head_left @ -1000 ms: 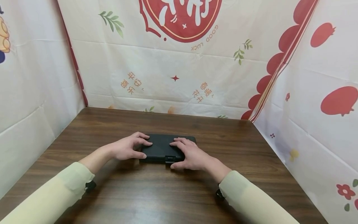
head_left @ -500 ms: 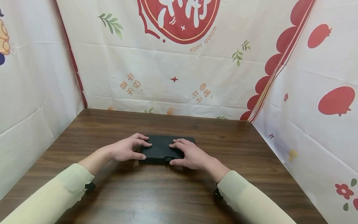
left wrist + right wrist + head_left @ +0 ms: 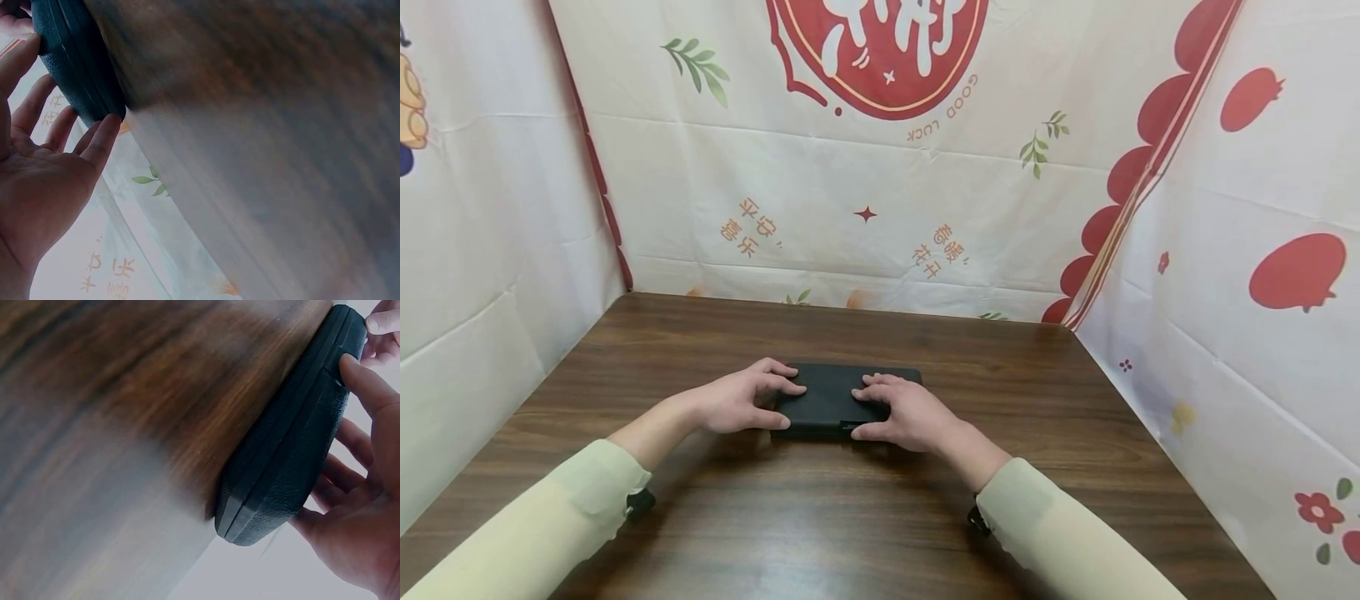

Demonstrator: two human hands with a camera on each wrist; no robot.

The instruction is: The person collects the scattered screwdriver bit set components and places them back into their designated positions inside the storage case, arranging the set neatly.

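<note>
A black, flat hard case point(image 3: 825, 393) with a textured lid lies on the table, its lid down all round. My left hand point(image 3: 739, 403) rests at its left end, fingertips on the lid and thumb at the front edge. On the right part of the lid lie the fingers of my right hand point(image 3: 917, 415), while its thumb presses the front latch point(image 3: 333, 367). This latch sits flat against the case wall and is partly covered by the thumb. In the right wrist view the case's seam point(image 3: 275, 444) runs closed along the side.
The dark wood-grain table point(image 3: 820, 517) stretches around the case. Printed cloth hangs behind as a back wall point(image 3: 850, 158), with a left cloth point(image 3: 490, 225) and a right cloth point(image 3: 1247, 333) along the table's sides.
The front latch, which stuck out a second ago, has been pushed up flat against the case by my right thumb. My left hand has stayed on the lid.
</note>
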